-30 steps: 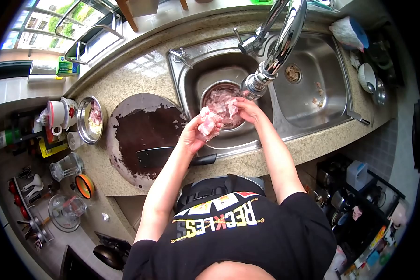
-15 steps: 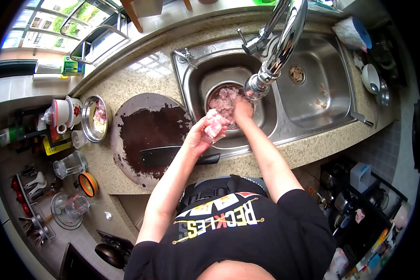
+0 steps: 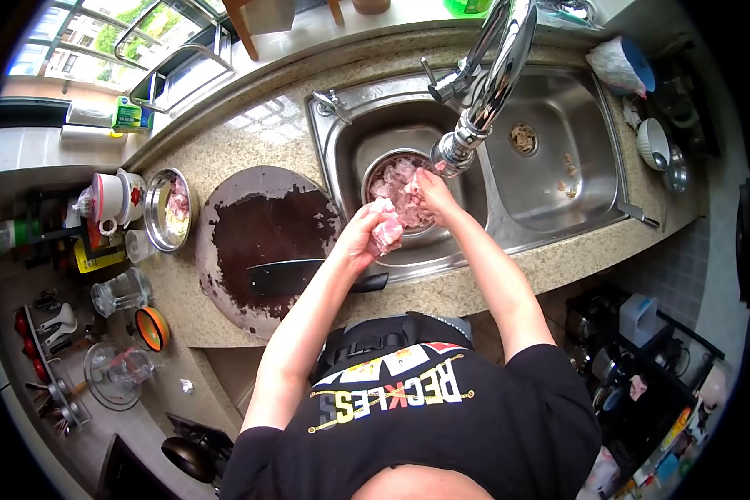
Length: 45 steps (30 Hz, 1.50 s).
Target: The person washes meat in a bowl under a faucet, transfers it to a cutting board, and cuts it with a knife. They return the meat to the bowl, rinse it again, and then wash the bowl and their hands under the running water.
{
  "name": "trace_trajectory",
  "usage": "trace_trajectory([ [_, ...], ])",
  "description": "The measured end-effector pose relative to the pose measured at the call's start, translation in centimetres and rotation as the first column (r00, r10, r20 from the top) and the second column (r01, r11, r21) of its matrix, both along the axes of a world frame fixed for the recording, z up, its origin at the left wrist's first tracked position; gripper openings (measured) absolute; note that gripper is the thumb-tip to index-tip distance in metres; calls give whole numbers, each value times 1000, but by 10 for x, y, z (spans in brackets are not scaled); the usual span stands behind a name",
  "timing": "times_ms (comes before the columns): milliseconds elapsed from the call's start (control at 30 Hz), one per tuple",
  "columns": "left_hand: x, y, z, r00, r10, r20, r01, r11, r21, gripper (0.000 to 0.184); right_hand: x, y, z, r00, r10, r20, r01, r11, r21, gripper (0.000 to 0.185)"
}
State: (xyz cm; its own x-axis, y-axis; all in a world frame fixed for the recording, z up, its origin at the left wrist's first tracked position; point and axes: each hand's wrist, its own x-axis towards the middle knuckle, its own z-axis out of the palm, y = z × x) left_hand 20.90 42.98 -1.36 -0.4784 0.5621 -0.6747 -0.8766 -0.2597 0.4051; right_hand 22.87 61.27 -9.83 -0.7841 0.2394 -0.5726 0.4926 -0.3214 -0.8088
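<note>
Chunks of raw meat [image 3: 386, 232] rest in my left hand [image 3: 360, 239], its fingers curled round them at the near left rim of a metal bowl. That bowl [image 3: 370, 169] stands in the left sink basin and holds more raw meat pieces [image 3: 396, 182] in liquid. Over the bowl's right side is my right hand [image 3: 433, 195], its fingers pinched on a small pinkish piece of meat [image 3: 414, 185]. The chrome faucet [image 3: 454, 152] hangs just beyond my right hand.
A round cutting board [image 3: 225, 250] lies left of the sink with a black-handled cleaver [image 3: 287, 277] on it. Farther left, a metal bowl [image 3: 154, 212] holds meat and pale bits. The right basin [image 3: 550, 167] has scraps in its drain and on its floor.
My right hand has risen out of the meat in the bowl, now with a piece in its fingers. My left hand keeps its meat at nearly the same spot.
</note>
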Motion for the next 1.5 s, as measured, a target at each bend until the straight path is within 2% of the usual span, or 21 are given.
trace_trajectory([
  [67,3,3,-9,1000,1,-12,-2,998,-63,29,4,5,14,996,0,91,33,934,-356,39],
  [133,5,6,-20,989,-60,-132,36,984,-174,28,10,-2,22,997,-62,41,73,897,-436,30],
  [200,7,11,-20,974,-79,-213,33,977,-212,26,10,-13,51,995,-95,37,99,815,-571,43],
  [233,7,13,-22,972,-92,-218,42,974,-222,31,15,-9,37,994,-36,-102,-44,731,-681,36],
  [267,6,14,-28,969,-105,-222,52,971,-232,36,16,-13,34,994,-35,-105,-46,732,-680,36],
  [333,5,13,-42,961,-126,-248,73,975,-212,46,18,-22,28,968,115,-221,-167,958,-231,29],
  [400,5,17,-42,872,-208,-442,23,922,-388,54,18,-19,48,967,196,-164,-233,940,-250,27],
  [533,2,16,-13,889,-292,-353,135,904,-407,59,25,-14,62,931,311,-192,-350,911,-218,33],
  [733,5,19,-32,944,-102,-314,14,962,-272,40,34,-14,74,938,247,-242,-323,875,-361,42],
  [833,0,14,-31,965,-116,-234,62,971,-229,34,30,-12,73,846,367,-386,-454,876,-161,47],
  [933,-2,12,-31,980,-32,-199,6,992,-128,36,28,-9,81,867,375,-327,-460,855,-241,49],
  [1000,-6,12,-20,988,-16,-156,3,996,-84,41,25,1,77,867,343,-362,-444,861,-246,49],
  [1067,-9,10,-9,991,21,-131,-19,1000,13,47,22,19,75,967,145,-210,-226,871,-437,47],
  [1133,-16,3,-8,984,5,-177,8,997,74,51,17,34,30,982,54,-180,-130,889,-439,42],
  [1200,-20,2,4,970,17,-241,3,997,83,51,7,33,37,995,84,47,-78,989,-124,38],
  [1267,-25,-1,4,968,-23,-250,42,997,72,50,3,24,18,992,42,116,-33,997,-75,40],
  [1333,-27,0,8,965,-56,-256,79,994,80,51,0,13,-57,975,220,46,-209,812,545,45],
  [1400,-27,1,8,964,-63,-260,83,994,68,52,0,-3,-76,978,167,123,-206,722,660,51],
  [1433,-26,2,8,963,-66,-262,85,995,61,53,3,-13,-118,992,83,100,-129,536,834,55],
  [1467,-27,1,10,962,-69,-263,87,995,56,53,1,-22,-118,988,-21,150,-111,575,810,56],
  [1500,-28,-1,12,964,-82,-251,95,995,38,54,3,-24,-117,963,79,256,-249,621,743,57],
])
